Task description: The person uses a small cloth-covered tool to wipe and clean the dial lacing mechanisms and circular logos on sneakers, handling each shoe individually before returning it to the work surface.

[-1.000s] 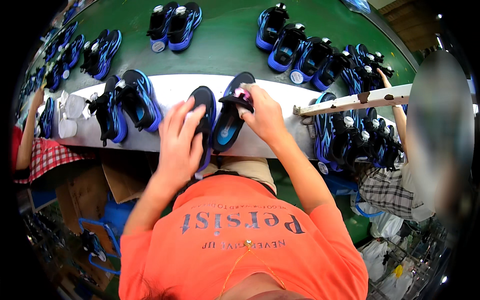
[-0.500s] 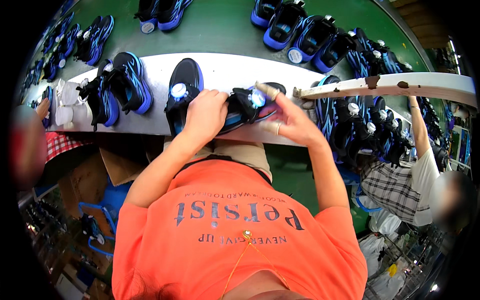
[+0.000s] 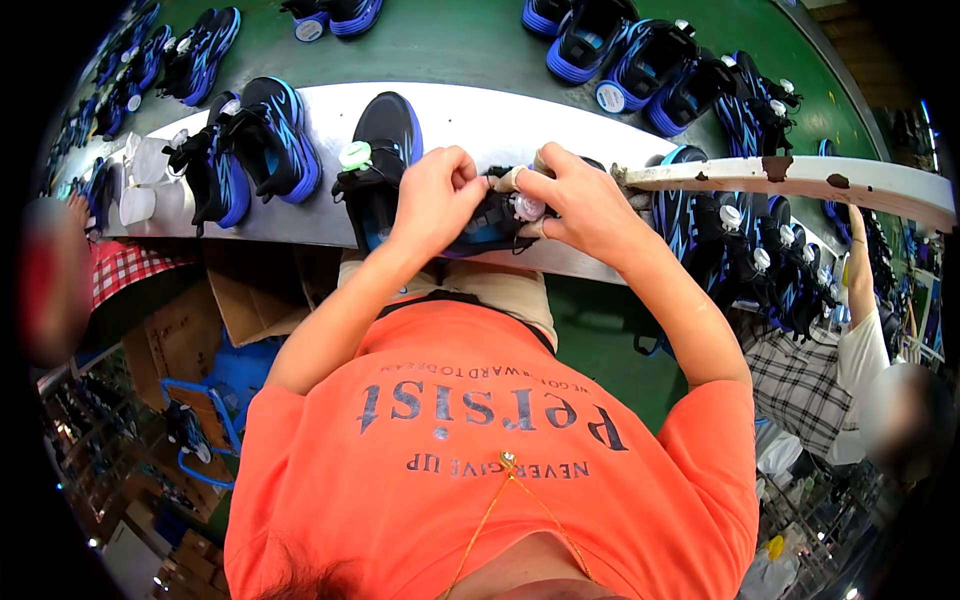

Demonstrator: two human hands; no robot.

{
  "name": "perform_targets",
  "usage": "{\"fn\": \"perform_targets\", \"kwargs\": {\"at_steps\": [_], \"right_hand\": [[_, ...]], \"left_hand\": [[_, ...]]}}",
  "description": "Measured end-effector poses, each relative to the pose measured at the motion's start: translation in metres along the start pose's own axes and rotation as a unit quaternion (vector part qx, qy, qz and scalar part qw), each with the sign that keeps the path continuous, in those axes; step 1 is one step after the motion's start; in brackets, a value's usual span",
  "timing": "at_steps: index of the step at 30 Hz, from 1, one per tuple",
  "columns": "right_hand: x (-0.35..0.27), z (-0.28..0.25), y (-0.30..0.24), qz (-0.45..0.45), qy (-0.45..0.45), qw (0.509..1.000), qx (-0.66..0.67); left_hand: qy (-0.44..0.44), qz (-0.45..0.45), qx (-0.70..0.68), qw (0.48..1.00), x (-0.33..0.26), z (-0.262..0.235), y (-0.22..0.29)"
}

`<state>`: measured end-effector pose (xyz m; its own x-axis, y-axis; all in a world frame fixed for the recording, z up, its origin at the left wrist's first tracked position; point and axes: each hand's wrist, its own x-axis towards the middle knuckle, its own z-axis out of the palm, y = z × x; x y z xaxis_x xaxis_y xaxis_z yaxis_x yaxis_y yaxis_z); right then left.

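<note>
On the white work surface (image 3: 460, 110) in front of me lies a black and blue sneaker (image 3: 492, 222), toe toward the right and partly covered by my hands. My left hand (image 3: 432, 200) is closed in a pinch at its upper edge; what sits between the fingertips is too small to make out. With pale covers on some of its fingers, my right hand (image 3: 585, 205) grips the sneaker's upper beside a round pinkish-white disc (image 3: 528, 207). Just left of my left hand stands a matching sneaker (image 3: 388, 125), toe pointing away, with a green-lit round disc (image 3: 355, 155).
A chipped white bar (image 3: 790, 172) juts in from the right above several sneakers. More sneakers (image 3: 280, 140) stand at left beside translucent plastic pieces (image 3: 145, 185), others on the green table (image 3: 450, 55). A co-worker's arm (image 3: 860, 270) reaches in at right; another person is at far left.
My right hand has moved from open fingers to a grip on the sneaker, and my left hand has risen into a pinch. The disc lights turned from blue to green and pinkish-white.
</note>
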<state>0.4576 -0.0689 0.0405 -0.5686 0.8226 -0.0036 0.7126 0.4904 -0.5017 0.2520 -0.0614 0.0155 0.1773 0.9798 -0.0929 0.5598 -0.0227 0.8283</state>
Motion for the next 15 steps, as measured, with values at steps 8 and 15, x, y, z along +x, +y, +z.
{"fn": "perform_targets", "kwargs": {"at_steps": [8,15], "right_hand": [[-0.007,-0.009,-0.002,0.08,-0.043,0.959,0.267],[-0.014,0.028,-0.002,0.055,0.025,0.993,0.1]], "left_hand": [[-0.322,-0.145,-0.107,0.929,-0.003,-0.022,0.013],[-0.292,-0.111,-0.172,0.934,-0.011,-0.007,0.004]]}}
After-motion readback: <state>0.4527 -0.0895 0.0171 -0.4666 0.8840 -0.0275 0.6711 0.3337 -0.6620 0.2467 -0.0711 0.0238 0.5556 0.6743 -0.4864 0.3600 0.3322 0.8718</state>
